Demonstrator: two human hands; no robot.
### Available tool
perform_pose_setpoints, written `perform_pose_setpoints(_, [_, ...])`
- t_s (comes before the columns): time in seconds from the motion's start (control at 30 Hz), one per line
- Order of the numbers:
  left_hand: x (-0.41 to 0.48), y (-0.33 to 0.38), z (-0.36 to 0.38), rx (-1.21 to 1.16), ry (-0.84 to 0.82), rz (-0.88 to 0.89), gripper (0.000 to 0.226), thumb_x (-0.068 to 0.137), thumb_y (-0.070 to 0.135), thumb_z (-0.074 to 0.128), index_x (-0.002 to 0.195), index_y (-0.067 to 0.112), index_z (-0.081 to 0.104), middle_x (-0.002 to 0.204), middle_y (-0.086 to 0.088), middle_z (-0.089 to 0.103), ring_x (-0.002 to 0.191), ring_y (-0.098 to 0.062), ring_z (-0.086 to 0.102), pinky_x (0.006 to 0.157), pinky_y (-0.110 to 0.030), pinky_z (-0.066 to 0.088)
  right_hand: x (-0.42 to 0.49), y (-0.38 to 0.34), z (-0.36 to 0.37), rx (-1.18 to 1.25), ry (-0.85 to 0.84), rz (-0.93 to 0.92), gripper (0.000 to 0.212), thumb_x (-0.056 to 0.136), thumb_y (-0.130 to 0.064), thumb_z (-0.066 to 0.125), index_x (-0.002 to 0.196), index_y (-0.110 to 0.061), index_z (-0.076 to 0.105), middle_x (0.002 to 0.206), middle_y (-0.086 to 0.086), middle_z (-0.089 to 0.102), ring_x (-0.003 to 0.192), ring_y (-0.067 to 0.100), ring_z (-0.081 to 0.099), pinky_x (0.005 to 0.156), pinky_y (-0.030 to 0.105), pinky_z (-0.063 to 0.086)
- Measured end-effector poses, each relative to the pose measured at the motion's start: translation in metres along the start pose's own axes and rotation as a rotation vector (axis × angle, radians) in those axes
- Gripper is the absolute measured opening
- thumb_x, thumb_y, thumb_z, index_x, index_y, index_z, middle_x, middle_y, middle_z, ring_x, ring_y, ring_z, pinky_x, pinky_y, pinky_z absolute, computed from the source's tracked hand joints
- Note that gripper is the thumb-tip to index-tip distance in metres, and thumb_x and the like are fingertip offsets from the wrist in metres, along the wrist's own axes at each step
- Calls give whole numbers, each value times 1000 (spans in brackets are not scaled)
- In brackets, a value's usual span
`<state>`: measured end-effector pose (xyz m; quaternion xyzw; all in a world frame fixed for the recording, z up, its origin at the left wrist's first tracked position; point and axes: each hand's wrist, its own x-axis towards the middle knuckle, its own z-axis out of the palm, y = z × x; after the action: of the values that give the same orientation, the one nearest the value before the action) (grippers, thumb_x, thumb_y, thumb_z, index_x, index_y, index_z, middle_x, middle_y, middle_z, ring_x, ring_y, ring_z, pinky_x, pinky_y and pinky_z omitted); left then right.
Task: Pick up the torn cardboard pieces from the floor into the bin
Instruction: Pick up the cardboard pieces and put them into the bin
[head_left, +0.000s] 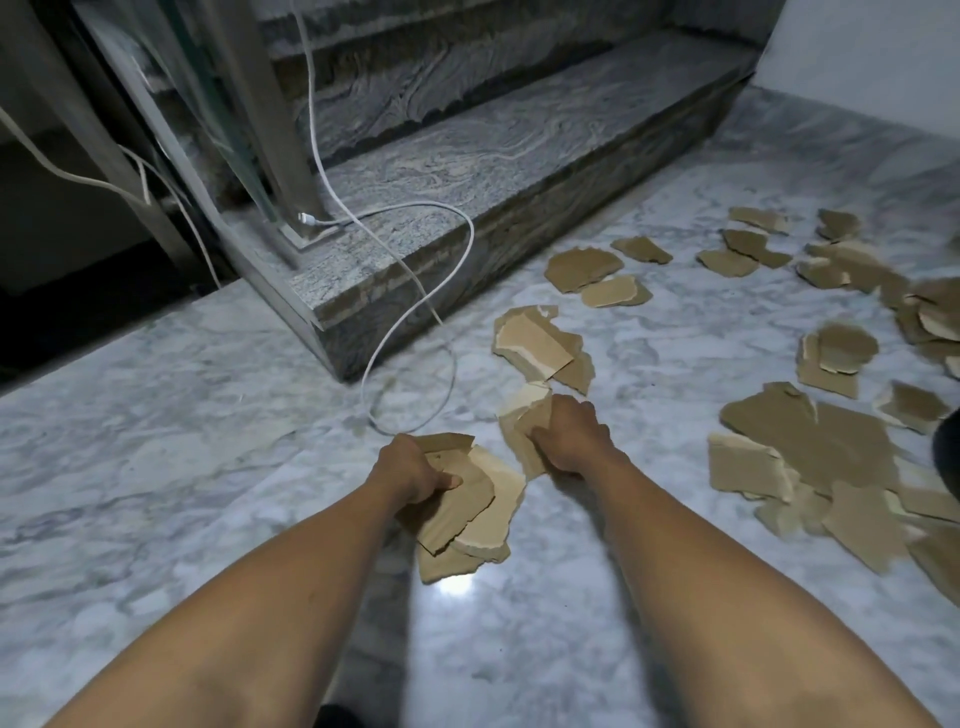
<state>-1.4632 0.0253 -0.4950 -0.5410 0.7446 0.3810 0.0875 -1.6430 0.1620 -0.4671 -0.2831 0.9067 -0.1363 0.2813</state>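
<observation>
pale marble floor (208, 426), torn cardboard pieces (810, 447) scattered at right, white cable (415, 332) loop, possibly a charger lead

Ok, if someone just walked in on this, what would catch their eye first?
Two bare arms reach to mid-view: the left hand grips a stack of torn cardboard, and the right hand grips a second bunch just beyond it. Brown scraps litter the marble floor to the right. A white cable loops off the stone step towards the hands.
</observation>
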Motion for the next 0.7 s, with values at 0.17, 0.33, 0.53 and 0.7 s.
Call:
perform_pose_setpoints(0.17, [-8, 11, 9, -2, 6, 8, 71, 62, 42, 90, 116, 8, 61, 115, -10, 67, 102, -27, 62, 83, -32, 51, -11, 12, 3, -61, 27, -71, 61, 84, -37, 64, 133, -10, 40, 140, 7, 36, 126, 30, 38, 97, 47, 45])
perform_pose_setpoints(0.33, [-16, 23, 18, 5, 5, 11, 69, 64, 40, 90, 115, 6, 60, 112, -11, 67, 99, -28, 63, 81, -33, 52, -16, 16, -1, -37, -30, -114, 64, 84, -33, 64, 136, -7, 37, 136, 12, 39, 127, 31, 34, 100, 42, 43])
perform_pose_setpoints(0.53, [-22, 25, 21, 19, 5, 13, 67, 66, 39, 89, 114, 5, 57, 110, -12, 66, 92, -25, 60, 82, -34, 53, -20, 15, 0, -140, 0, -170, 65, 85, -32, 64, 138, -9, 36, 144, 14, 35, 132, 34, 32, 103, 43, 41])
perform_pose_setpoints(0.7, [-23, 25, 22, -2, -2, 6, 66, 66, 38, 89, 113, 6, 56, 111, -11, 66, 97, -27, 61, 82, -33, 52, -16, 13, -10, -160, -58, -174, 71, 85, -36, 65, 142, -9, 32, 141, 17, 36, 131, 36, 32, 104, 42, 39])
